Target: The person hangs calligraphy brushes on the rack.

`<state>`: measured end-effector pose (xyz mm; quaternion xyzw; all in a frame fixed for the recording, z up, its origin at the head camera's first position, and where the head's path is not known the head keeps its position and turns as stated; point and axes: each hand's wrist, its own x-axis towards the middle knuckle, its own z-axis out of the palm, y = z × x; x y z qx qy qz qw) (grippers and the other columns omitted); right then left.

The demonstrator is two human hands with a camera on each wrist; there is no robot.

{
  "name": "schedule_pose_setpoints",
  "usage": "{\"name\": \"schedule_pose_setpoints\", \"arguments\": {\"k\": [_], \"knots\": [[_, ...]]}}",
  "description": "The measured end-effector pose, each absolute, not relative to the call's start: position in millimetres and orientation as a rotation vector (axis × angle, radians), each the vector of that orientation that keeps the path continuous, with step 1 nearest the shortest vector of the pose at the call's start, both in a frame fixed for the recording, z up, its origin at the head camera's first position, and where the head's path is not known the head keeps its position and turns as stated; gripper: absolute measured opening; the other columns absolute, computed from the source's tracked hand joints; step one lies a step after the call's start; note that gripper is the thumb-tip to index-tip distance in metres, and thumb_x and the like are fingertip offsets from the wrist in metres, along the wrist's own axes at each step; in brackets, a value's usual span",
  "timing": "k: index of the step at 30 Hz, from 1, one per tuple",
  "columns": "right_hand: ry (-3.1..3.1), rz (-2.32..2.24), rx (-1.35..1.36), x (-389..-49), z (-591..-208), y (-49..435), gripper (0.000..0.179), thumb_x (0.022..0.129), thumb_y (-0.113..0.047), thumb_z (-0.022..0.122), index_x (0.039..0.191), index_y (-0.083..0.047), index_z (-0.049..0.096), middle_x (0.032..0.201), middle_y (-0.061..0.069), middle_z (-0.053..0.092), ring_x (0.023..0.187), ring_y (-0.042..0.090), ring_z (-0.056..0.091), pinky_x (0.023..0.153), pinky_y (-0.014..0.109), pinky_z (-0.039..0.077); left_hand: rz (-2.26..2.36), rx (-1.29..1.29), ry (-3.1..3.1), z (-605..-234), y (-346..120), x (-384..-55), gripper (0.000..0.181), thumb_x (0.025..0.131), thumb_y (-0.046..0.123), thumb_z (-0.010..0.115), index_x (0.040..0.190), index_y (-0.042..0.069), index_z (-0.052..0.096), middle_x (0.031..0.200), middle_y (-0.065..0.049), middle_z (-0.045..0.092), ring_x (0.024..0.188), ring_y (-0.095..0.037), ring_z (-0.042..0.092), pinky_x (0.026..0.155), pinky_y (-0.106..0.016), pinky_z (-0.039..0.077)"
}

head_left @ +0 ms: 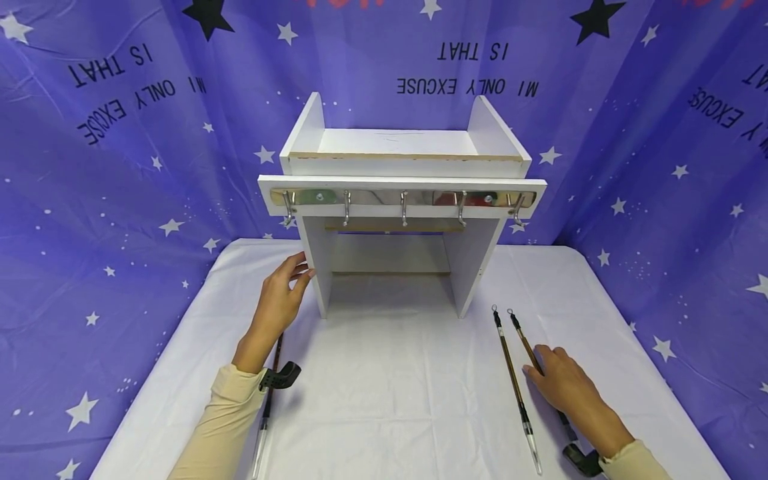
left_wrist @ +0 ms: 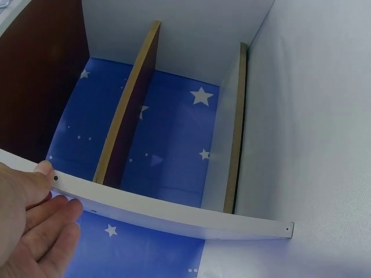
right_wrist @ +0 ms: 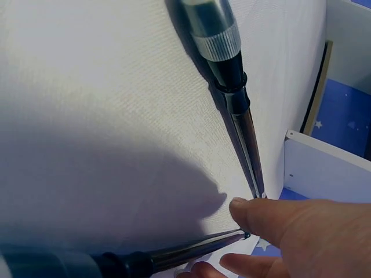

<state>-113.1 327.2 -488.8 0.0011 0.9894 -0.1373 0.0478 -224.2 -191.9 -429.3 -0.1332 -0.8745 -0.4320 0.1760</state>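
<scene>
Brush [head_left: 523, 335] under the right hand [head_left: 564, 380]!

It lies on white cloth [head_left: 390, 400], its long axis slanting from a looped end, towards the shelf unit [head_left: 393, 165], back rightward beneath the palm. That hand is clearly nearer, thumb and fingertips parted either side of the shaft. Second brush [head_left: 513, 378], just left! Across at the side panel [head_left: 322, 287], the left hand [head_left: 282, 293] rests its thumb, fingers loosely apart; a third brush [head_left: 265, 423] lies alongside the sleeve [head_left: 222, 413].

"ONLY EXCUSE" and "IS THAT" stand upside down on the purple curtain [head_left: 360, 67], beyond the left hand [head_left: 277, 300] and again beyond the gap toward the right hand [head_left: 565, 381]; "EXCUSE" repeats past the latter; red lettering [head_left: 345, 2] is cut off
</scene>
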Motion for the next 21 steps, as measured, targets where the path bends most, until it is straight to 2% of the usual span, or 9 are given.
{"name": "schedule_pose_setpoints", "arguments": {"k": [10, 21], "knots": [[3.01, -0.437, -0.002, -113.9, -493.1, 324.8, 0.049, 0.099, -0.015, 0.071, 0.132, 0.017, 0.055, 0.103, 0.029, 0.058, 0.088, 0.038, 0.062, 0.077, 0.059, 0.055, -1.233, -0.376, -2.463, -429.4, -191.3, -223.5, 0.04, 0.107, 0.015, 0.064, 0.144, -0.001, 0.058, 0.135, -0.024, 0.067, 0.119, -0.044, 0.07, 0.106, -0.057, 0.055], [2.968, -0.445, 0.023, -115.3, -492.0, 325.6, 0.043, 0.099, -0.01, 0.071, 0.129, 0.017, 0.057, 0.102, 0.03, 0.058, 0.09, 0.039, 0.062, 0.077, 0.058, 0.055, -1.236, -0.381, -2.46, -430.3, -191.3, -224.8, 0.041, 0.107, 0.014, 0.063, 0.145, -0.001, 0.057, 0.136, -0.024, 0.067, 0.119, -0.044, 0.069, 0.106, -0.056, 0.055]]}}
